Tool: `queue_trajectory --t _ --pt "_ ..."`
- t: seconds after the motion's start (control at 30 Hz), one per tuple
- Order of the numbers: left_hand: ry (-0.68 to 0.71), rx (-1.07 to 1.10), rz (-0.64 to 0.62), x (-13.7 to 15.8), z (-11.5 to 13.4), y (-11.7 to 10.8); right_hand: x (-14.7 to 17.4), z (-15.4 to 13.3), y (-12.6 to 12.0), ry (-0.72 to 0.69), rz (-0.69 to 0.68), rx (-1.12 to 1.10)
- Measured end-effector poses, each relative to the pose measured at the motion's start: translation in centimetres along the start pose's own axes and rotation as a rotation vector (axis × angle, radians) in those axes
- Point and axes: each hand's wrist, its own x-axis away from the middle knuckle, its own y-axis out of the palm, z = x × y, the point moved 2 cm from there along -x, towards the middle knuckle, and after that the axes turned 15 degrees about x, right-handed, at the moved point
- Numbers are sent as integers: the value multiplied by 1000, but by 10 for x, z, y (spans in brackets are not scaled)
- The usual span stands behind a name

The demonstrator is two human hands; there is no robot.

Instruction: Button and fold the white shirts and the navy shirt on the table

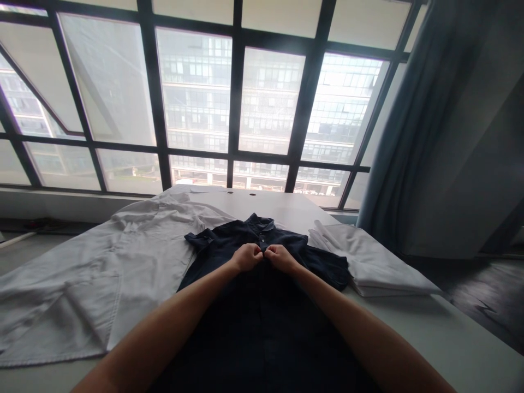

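Observation:
A dark navy short-sleeved shirt [262, 316] lies spread out front side up, its collar at the far end and its sleeves out to both sides. Small pale buttons show on the placket just below the collar. My left hand [248, 256] and my right hand [281, 256] meet at the placket, fingertips pinched on the cloth on either side of the middle. A narrow gap parts the two hands. Whether a button sits between the fingers is too small to tell.
White crumpled cloth [135, 245] covers the left of the white table [282, 202]. Folded white cloth [368, 256] is stacked at the right. Beyond the table stand large dark-framed windows [196, 93], with a grey-blue curtain [409, 142] at the right.

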Motion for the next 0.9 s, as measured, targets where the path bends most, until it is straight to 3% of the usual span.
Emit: queue_trajectory --t 0.17,0.37,0.6,0.73,0.8,0.9 --pt "52 194 -11 -6 -3 3 2 -3 -3 -40 -28 -128" --pt "146 299 -37 -4 -6 1 5 -5 -6 32 -87 -179" --pt "145 -74 13 4 -1 -7 3 -3 -2 25 -74 -137" --pt "117 -196 11 8 1 -8 2 -4 -4 46 -156 -36" --pt "132 -277 12 9 -1 -12 4 -6 -11 17 -85 113" --pt "126 -437 39 6 -10 -29 9 -6 -26 -63 170 486"
